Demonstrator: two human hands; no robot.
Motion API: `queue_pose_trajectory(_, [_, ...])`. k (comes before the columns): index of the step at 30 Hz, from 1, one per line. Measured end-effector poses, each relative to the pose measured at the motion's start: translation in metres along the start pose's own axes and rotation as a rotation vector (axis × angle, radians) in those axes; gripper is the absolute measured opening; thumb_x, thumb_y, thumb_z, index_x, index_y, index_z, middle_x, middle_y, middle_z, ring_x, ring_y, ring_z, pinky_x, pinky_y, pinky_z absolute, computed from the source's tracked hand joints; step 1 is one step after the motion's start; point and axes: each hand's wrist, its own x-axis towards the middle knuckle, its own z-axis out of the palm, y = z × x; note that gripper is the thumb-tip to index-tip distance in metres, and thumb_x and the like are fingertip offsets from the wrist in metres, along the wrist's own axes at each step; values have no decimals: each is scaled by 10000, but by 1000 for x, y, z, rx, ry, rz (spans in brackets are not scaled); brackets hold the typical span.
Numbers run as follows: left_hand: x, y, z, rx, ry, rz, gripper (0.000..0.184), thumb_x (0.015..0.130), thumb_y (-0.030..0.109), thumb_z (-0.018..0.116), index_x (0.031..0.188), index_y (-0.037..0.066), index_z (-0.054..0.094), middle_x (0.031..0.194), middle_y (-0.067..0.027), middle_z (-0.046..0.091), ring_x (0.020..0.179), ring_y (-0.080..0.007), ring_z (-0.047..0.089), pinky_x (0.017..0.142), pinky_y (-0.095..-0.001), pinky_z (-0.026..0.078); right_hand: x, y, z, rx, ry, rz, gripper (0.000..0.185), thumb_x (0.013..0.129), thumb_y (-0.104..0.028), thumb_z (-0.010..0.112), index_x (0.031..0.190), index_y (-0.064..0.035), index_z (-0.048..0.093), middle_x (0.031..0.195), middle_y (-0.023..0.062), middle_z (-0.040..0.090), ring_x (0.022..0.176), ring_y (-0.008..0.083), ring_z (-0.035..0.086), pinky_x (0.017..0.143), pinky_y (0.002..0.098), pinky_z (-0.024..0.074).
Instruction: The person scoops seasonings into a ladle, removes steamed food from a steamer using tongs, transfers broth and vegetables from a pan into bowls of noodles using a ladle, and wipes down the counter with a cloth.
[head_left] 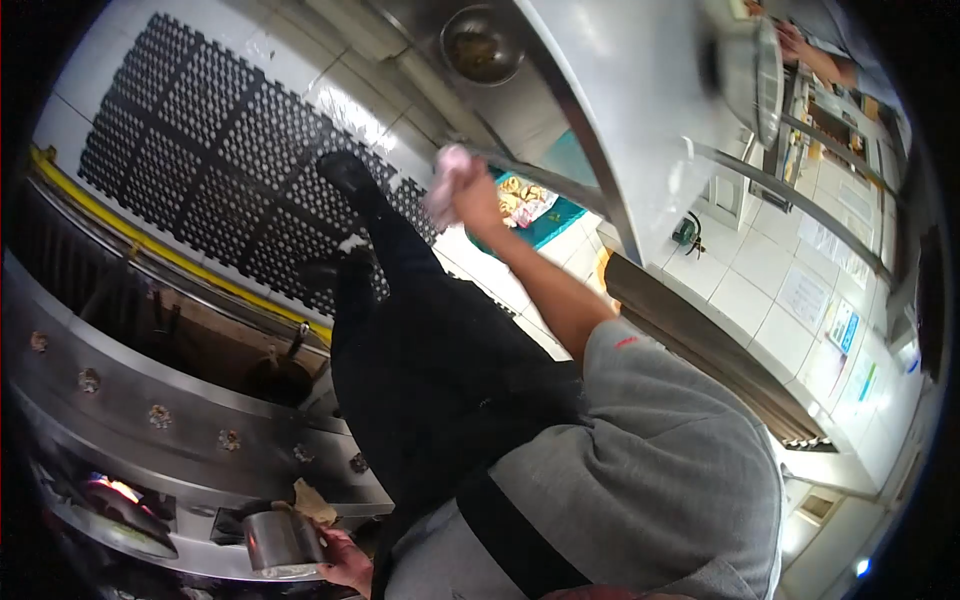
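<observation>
Dotted blk mat [220, 130]; crumpled pinkish cloth [440, 200], cyl. metal pot [276, 542]

Right hand [476, 197] clenched, arm [548, 285] extended, left hand [346, 561] perhaps curled

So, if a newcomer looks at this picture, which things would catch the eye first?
Probably the crumpled pale pink cloth in the right grip, near the top centre. Next, perhaps, the orange glow at lower left and the metal pot by the left grip, near the bottom edge. The bright yellow strip runs diagonally at left.
</observation>
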Motion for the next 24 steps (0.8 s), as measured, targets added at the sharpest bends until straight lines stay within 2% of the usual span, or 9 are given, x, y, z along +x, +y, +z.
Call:
queue_pose_trajectory(4, [28,-10,29,-11,6,57,793,767,283,692,1436,-84,474,1387,-239,597,1227,-354,609,1055,-433,518,-90,-137,-132,213,183,-486,388,992,-215,598,1329,-24,572,1117,300,662,1030,485,666,872,505,539])
queue_pose_trajectory(6, [47,-10,40,-2,2,30,796,764,283,692,1437,-84,474,1387,-238,597,1226,-352,609,1056,-433,516,-103,-194,-227,6,249,-464,423,905,-137,641,1311,-42,570,1142,273,639,1017,478,637,909,542,516])
queue_pose_trajectory(8, [60,-8,48,3,-21,27,799,762,284,691,1437,-83,473,1388,-237,597,1224,-351,610,1057,-434,515,-60,-198,-255,-294,711,-724,418,877,-140,652,1277,-33,594,1214,240,615,1103,427,600,987,543,465])
queue_pose_trajectory(10, [68,-7,56,8,-41,19,802,759,284,690,1438,-82,472,1388,-236,597,1222,-350,610,1058,-435,514,5,-197,-243,-161,733,-791,362,904,-192,626,1224,-24,631,1283,221,593,1182,394,561,1021,555,422])
queue_pose_trajectory(14, [76,-4,64,43,-61,-1,807,754,285,689,1439,-81,471,1389,-234,597,1219,-348,611,1059,-436,511,47,-156,-251,-382,803,-645,317,977,-237,542,1171,-18,665,1275,214,616,1174,380,580,1006,550,423])
queue_pose_trajectory(15, [76,-3,63,53,-56,-5,809,752,285,688,1440,-81,471,1389,-233,597,1218,-347,612,1059,-436,510,50,-122,-272,-445,680,-510,321,1003,-244,513,1164,-15,670,1267,210,626,1181,373,583,1006,548,421])
queue_pose_trajectory(19, [76,-5,54,38,-36,21,814,747,286,687,1441,-80,469,1390,-231,597,1215,-345,613,1061,-438,508,22,55,-326,-591,987,-350,423,1012,-345,555,1255,-7,625,1280,250,609,1248,427,548,1063,552,400])
queue_pose_trajectory(22, [72,-6,44,24,-15,28,819,743,287,686,1442,-79,468,1390,-230,597,1213,-344,613,1062,-439,506,13,63,-302,-407,1181,-346,438,1012,-363,558,1276,-18,606,1264,253,614,1249,437,544,1071,537,396])
queue_pose_trajectory(24, [69,-6,38,18,-5,35,821,741,288,685,1443,-79,467,1390,-228,597,1211,-342,614,1063,-439,504,6,-9,-268,-69,982,-275,409,1003,-354,576,1240,-26,634,1182,233,641,1228,439,552,1089,533,379])
